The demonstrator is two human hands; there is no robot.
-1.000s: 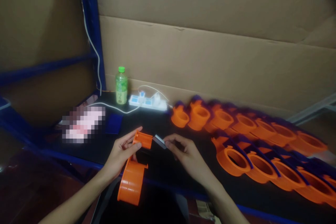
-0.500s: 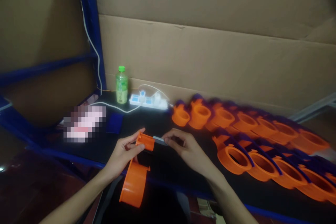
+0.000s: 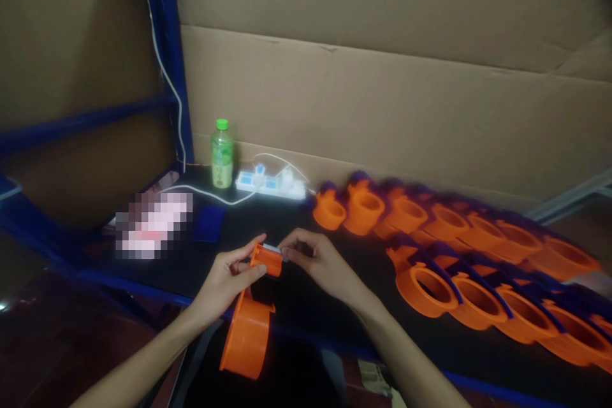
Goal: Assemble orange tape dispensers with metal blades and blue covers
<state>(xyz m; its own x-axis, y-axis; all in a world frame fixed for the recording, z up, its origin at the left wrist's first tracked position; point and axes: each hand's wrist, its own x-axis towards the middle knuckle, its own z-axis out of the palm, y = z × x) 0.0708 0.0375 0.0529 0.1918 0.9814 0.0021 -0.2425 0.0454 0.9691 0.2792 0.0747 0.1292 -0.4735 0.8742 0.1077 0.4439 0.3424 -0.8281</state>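
Note:
An orange plastic tape dispenser (image 3: 246,339) hangs from my left hand (image 3: 228,282), its round drum below and its narrow head up between my thumb and fingers. A pale strip with a toothed edge, a serrated blade (image 3: 271,247), lies along the top of that head. At the strip's right end, the thumb and fingertips of my right hand (image 3: 318,262) are pinched on it. How deep the blade sits in the head is hidden.
Two rows of similar orange tape dispensers (image 3: 425,290) stand on the right of the black tabletop (image 3: 296,312). A green-capped bottle (image 3: 222,156) and a white power strip (image 3: 271,185) with cables are at the back. A blue flat piece (image 3: 209,224) lies left.
My right hand has moved left with the serrated blade, which now overlaps the dispenser's head instead of sticking out to its right. The left hand has shifted only slightly.

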